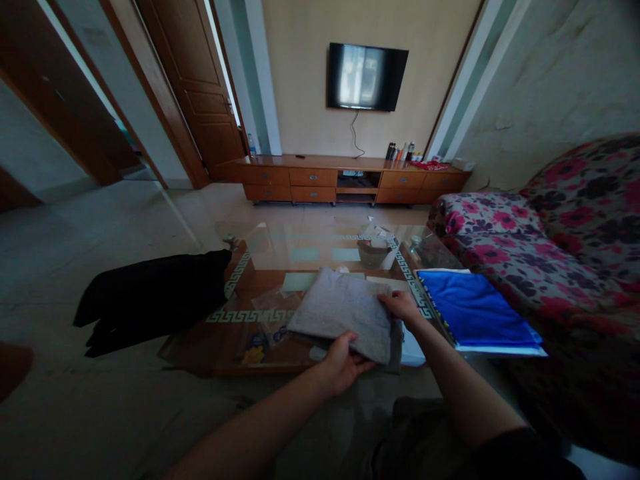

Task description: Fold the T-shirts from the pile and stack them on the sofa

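A folded grey cloth lies over the middle of the glass-topped table. My left hand grips its near edge, thumb on top and fingers underneath. At the cloth's right edge, my right hand pinches the fabric near the far corner. Black folded fabric rests at the table's left side. On the right side is a folded blue cloth with white and patterned layers beneath it.
Behind the table stands a low wooden cabinet below a wall-mounted television. A floral sofa is at the right. A basket and a small glass are near the table's far right.
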Demonstrator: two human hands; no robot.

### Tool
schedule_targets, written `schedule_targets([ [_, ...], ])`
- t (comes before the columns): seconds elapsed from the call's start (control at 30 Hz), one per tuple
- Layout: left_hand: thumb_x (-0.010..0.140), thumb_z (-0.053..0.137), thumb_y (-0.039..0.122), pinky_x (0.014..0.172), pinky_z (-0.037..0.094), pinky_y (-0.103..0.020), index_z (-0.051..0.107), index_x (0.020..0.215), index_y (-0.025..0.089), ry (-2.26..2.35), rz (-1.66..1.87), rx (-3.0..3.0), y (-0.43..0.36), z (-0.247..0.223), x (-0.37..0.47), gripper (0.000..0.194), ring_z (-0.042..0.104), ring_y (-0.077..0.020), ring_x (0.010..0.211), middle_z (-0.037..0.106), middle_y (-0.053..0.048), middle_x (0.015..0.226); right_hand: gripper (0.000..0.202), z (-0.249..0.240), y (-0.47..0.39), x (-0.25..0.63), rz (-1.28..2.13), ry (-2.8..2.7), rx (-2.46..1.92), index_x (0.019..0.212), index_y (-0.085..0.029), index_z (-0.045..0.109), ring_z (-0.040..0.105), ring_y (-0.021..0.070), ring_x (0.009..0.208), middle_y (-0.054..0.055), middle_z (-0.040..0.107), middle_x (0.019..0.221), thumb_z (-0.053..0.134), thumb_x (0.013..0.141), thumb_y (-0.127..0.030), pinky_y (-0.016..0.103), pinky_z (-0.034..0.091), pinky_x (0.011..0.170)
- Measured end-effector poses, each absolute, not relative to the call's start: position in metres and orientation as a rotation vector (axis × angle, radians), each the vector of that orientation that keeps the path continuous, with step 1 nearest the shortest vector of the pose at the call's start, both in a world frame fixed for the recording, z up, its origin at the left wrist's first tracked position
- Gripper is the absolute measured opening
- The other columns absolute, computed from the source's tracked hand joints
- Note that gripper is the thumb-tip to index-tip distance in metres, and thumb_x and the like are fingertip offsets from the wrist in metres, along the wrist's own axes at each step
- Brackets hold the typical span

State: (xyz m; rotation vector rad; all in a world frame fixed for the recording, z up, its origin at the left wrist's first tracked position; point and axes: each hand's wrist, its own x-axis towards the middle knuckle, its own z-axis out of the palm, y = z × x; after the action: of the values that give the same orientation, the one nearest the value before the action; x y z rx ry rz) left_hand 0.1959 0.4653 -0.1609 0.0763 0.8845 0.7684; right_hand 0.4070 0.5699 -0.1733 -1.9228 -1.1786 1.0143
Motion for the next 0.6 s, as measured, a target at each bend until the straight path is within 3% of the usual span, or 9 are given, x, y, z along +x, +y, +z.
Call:
schedule_targets([
  [0.23, 0.091, 0.052, 0.016, 0.072, 0.062, -0.036, 0.059, 0.105, 0.013, 0.862, 0.761, 0.215, 0.457, -0.169, 0.208, 0.016, 0.071, -0.0194, 0.075, 0.072, -0.01, 0.091, 0.035, -0.162, 0.574, 0.417, 0.863, -1.198, -2.025, 0.099, -0.015, 0.069, 0.068, 0.022, 0.068, 0.008, 0.07, 0.07, 0.057, 0.089, -0.046, 0.028, 0.05, 0.056],
  [0.43, 0.091, 0.057, 0.016, 0.072, 0.06, -0.034, 0.053, 0.11, 0.014, 0.971, 0.657, 0.266, 0.446, -0.185, 0.213, 0.02, 0.073, -0.0203, 0.072, 0.073, -0.01, 0.089, 0.034, -0.169, 0.572, 0.43, 0.76, -1.246, -2.187, 0.099, -0.011, 0.071, 0.071, 0.0327, 0.1, 0.02, 0.074, 0.092, 0.068, 0.082, -0.04, 0.038, 0.055, 0.082],
  [0.6, 0.093, 0.056, 0.017, 0.078, 0.059, -0.033, 0.053, 0.112, 0.013, 0.919, 0.627, 0.295, 0.443, -0.184, 0.212, 0.02, 0.075, -0.0217, 0.077, 0.075, -0.014, 0.091, 0.034, -0.177, 0.577, 0.434, 0.734, -1.292, -2.246, 0.103, -0.01, 0.07, 0.071, 0.035, 0.102, 0.023, 0.074, 0.097, 0.067, 0.083, -0.038, 0.043, 0.058, 0.08],
])
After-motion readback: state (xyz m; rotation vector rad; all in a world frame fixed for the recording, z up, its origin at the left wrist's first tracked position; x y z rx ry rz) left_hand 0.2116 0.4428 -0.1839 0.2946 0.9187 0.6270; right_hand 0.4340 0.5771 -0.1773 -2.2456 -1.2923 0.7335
